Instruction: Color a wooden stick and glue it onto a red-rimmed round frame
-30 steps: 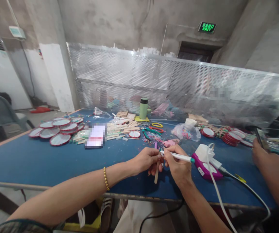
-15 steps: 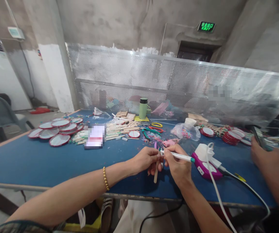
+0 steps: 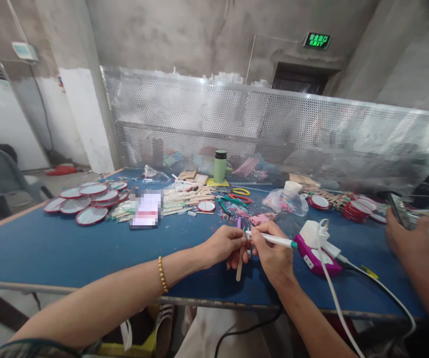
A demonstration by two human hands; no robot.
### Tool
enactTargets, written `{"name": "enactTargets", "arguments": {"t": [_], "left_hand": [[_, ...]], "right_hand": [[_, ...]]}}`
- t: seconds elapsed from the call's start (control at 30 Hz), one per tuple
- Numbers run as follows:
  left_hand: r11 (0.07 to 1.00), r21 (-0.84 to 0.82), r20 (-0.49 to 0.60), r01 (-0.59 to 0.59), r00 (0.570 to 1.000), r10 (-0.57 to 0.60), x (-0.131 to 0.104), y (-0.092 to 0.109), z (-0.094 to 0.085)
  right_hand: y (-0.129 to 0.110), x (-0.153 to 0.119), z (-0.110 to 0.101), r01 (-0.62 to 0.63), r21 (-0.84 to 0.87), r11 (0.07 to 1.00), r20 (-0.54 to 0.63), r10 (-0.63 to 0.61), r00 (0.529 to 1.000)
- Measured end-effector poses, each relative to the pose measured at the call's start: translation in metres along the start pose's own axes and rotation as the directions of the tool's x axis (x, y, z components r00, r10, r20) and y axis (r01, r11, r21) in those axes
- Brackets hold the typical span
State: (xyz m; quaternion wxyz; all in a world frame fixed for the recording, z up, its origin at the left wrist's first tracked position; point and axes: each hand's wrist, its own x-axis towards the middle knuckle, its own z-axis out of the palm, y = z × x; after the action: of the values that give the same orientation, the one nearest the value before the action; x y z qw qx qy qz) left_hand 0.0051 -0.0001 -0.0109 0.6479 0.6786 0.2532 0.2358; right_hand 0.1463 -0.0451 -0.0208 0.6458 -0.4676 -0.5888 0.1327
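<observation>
My left hand (image 3: pixel 226 245) pinches a flat wooden stick (image 3: pixel 240 266), which hangs down from its fingers above the blue table (image 3: pixel 132 253). In my right hand (image 3: pixel 275 252) is a white pen (image 3: pixel 276 240) with a green end; its other end meets the top of the stick at my left fingertips. Both hands nearly touch. Just beyond them lie a pink tool (image 3: pixel 262 219) and a tangle of coloured bits (image 3: pixel 230 215). The exact contact between pen and stick is partly hidden by my fingers.
White discs with red rims (image 3: pixel 91 215) are piled at the left, near a blurred phone (image 3: pixel 146 209). A green bottle (image 3: pixel 220 166) stands at the back. Right of my hands sits a purple power strip (image 3: pixel 317 258) with cables. Another person's hand (image 3: pixel 410 243) holds a phone (image 3: pixel 398 211).
The pen and my right hand have shifted very slightly to the left. The other person's phone has tilted a little. My left hand looks the same.
</observation>
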Motion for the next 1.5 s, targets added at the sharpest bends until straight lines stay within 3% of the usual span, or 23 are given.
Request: {"name": "enactTargets", "arguments": {"t": [0.77, 1.17, 1.5], "left_hand": [[1.000, 0.017, -0.020, -0.010, 1.000, 0.011, -0.0005, 0.0023, 0.0001], [1.000, 0.006, -0.012, 0.005, 1.000, -0.005, -0.0001, 0.0033, 0.0000], [1.000, 0.009, -0.025, -0.011, 1.000, 0.011, 0.0003, 0.0009, -0.0002]], "right_hand": [[0.0002, 0.0006, 0.0021, 0.038, -0.037, 0.999, -0.013, -0.038, 0.999], [0.0012, 0.0005, 0.0020, -0.019, 0.019, 1.000, -0.004, 0.019, 1.000], [0.0015, 0.0012, 0.0014, 0.016, -0.053, 0.998, -0.012, -0.017, 1.000]]}}
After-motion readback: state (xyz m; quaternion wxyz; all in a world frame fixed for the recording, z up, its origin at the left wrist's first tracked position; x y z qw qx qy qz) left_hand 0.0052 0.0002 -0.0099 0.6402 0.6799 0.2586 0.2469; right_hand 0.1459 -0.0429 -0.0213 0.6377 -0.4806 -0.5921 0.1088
